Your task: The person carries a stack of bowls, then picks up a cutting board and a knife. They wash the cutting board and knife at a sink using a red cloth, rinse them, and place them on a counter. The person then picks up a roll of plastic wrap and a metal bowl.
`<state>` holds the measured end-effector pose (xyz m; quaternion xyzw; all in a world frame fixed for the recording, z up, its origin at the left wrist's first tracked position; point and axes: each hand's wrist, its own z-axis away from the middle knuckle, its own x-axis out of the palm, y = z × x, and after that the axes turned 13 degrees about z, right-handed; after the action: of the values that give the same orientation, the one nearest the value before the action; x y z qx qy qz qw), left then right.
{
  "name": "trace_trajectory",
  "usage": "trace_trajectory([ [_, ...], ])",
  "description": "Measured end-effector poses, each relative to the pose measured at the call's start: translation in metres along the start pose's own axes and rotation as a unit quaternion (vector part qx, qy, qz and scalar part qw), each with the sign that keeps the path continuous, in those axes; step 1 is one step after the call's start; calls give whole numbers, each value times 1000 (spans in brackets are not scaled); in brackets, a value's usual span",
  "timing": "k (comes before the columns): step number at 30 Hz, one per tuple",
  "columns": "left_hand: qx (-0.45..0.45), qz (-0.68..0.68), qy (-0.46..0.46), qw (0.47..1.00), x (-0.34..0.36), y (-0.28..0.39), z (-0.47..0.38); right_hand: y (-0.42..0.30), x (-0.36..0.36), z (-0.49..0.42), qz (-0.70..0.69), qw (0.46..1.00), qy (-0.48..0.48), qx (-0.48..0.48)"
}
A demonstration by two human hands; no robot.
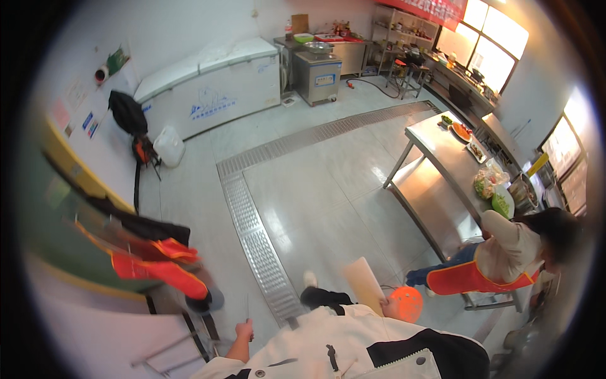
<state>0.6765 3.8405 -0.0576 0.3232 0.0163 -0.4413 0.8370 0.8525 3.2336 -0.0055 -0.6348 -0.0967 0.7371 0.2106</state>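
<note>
My left hand, low in the view, is closed around the dark handle of what looks like a knife. Its thin blade points forward and is seen nearly edge-on. At the right of my body, my right hand grips the near end of a pale cutting board, which slants up and away from me over the tiled floor. An orange round stool seat with holes shows just beside that hand; I cannot tell whether they touch.
A person in a red apron stands right, at a steel worktable with plated food. A metal drain grate crosses the floor. Ahead stands a white chest freezer. Red aprons hang left; a white jug stands by the wall.
</note>
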Motion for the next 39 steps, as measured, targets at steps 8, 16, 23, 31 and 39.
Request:
trace_trajectory([
  [8, 7, 28, -46, 999, 123, 283, -91, -90, 22, -189, -24, 995, -18, 96],
  [16, 86, -211, -74, 971, 216, 447, -171, -155, 17, -401, -92, 977, 27, 192],
  [23, 301, -562, -175, 750, 361, 571, -328, -205, -6, -607, -25, 984, 39, 174],
  [31, 171, -290, -161, 928, 651, 885, -372, -253, -82, -831, -6, 972, 105, 211],
  [39, 190, -272, -259, 907, 1016, 1183, -314, -245, -100, -1075, -115, 933, 151, 307],
])
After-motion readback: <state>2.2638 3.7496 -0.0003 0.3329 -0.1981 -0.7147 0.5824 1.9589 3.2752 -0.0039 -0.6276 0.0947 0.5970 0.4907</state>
